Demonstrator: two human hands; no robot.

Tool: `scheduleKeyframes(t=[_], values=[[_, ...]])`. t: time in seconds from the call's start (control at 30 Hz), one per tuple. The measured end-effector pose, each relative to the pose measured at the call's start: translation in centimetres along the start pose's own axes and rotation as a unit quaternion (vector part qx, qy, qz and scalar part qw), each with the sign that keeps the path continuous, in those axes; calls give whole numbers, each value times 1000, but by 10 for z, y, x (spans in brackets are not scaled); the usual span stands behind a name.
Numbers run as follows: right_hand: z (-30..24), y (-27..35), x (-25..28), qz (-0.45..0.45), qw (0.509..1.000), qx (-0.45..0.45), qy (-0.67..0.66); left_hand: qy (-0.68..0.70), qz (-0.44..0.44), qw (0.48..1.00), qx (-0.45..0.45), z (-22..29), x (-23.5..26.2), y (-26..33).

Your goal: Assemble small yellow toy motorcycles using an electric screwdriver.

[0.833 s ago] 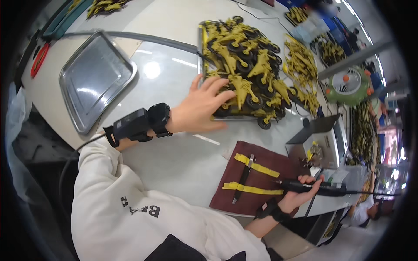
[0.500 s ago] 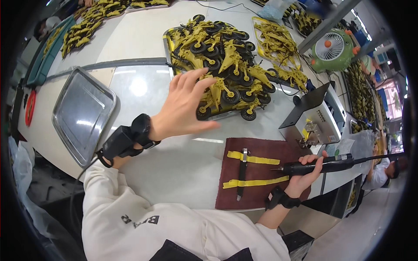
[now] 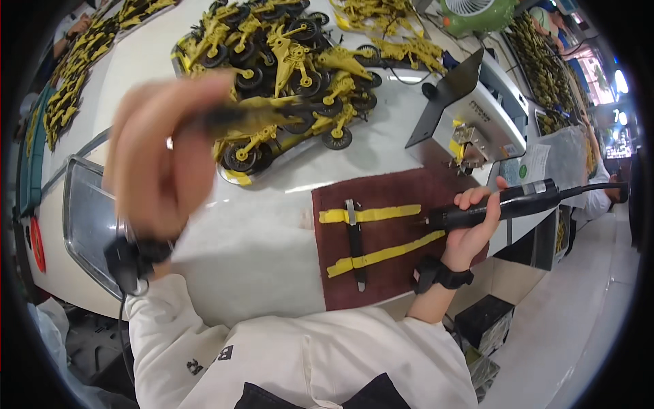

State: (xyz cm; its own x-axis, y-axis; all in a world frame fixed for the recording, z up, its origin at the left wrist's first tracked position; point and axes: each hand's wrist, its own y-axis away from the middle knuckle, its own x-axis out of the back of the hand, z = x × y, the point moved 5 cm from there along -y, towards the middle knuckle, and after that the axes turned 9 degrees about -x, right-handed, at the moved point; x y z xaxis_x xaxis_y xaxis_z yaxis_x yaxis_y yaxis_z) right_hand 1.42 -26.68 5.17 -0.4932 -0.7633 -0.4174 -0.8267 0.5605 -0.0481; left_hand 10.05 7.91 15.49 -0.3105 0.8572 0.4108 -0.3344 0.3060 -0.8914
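My left hand [image 3: 157,150] is raised at the left, blurred by motion, with its fingers closed on a yellow-and-black toy motorcycle part [image 3: 262,112]. The part's exact shape is smeared, and it overlaps a heap of yellow toy motorcycles [image 3: 293,58] with black wheels. In my right hand [image 3: 477,228] lies a black electric screwdriver [image 3: 528,199], its tip pointing left over a dark red cloth [image 3: 388,192]. Two yellow strips [image 3: 388,255] are on that cloth, crossed by a black strap [image 3: 356,242] with a metal piece at its upper end.
Beyond the cloth stands a metal box-shaped machine [image 3: 494,105] with a dark front plate. An oblong metal tray [image 3: 88,218] sits at the left. More yellow parts [image 3: 409,51] and a green fan [image 3: 477,17] are at the back. A cord [image 3: 593,187] trails right from the screwdriver.
My left hand, open over the heap before, has closed on a toy motorcycle part and come up and left. The right hand still holds the screwdriver. The whole view has shifted.
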Motion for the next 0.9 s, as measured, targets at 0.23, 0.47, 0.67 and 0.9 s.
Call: scheduleKeyframes(t=[0.23, 0.47, 0.67, 0.9], values=[[0, -1, 0, -19, 1000, -15, 9, 143, -291, 938, -126, 117, -100, 92], [1, 5, 1, -26, 999, -14, 24, 181, -461, 868, 38, 109, -103, 102], [0, 4, 2, -23, 999, -13, 19, 190, -379, 906, 20, 106, -108, 106], [-2, 5, -5, -9, 1000, -6, 5, 182, -432, 883, -13, 109, -143, 100]])
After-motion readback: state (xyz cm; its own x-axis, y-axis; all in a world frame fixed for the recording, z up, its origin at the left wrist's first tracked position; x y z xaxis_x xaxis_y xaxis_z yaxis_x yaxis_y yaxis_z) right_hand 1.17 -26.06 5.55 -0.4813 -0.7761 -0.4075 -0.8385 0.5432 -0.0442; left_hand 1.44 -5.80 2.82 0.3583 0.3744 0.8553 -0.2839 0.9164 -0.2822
